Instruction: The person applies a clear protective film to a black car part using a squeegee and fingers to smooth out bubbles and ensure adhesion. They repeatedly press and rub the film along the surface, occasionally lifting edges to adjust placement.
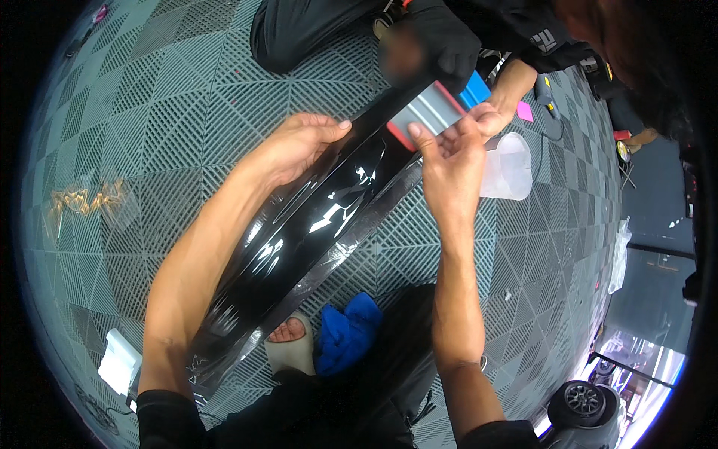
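Note:
A long glossy black panel, with clear film along its edge, runs diagonally from lower left to upper middle. My left hand is closed at its left edge, thumb on top and the other fingers partly hidden. In my right hand is a grey squeegee with red edges, pinched between thumb and fingers over the panel's far part. Just beyond it, a co-worker's hand is beside a blue squeegee.
A translucent plastic tub stands right of my right hand. A blue cloth lies by my sandalled foot. Another person in dark clothes is at the panel's far end. A pink piece lies on the grey tiled floor.

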